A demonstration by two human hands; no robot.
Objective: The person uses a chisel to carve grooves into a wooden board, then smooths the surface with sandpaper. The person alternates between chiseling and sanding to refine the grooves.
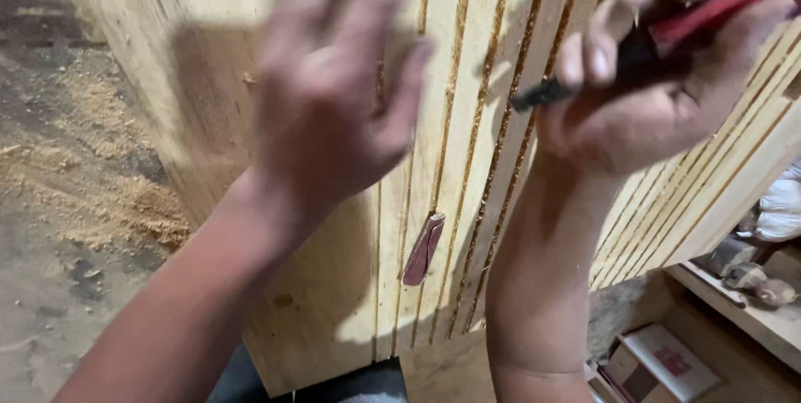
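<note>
The right hand (659,78) clenches a red-handled tool (667,36), its dark tip pointing down-left at the grooved wooden panel (467,203); the left hand (334,94) is spread, empty, blurred.

Pale grooved wood panel (467,161), matt red tool handle (717,2), loose sawdust (100,178)

The left hand (334,86) is motion-blurred, its fingertips cut off by the top edge. The red-handled tool (709,15) runs out at the upper right corner, its middle hidden inside the right hand (659,78). Small objects on the shelf (751,274) are too indistinct to identify.
</note>
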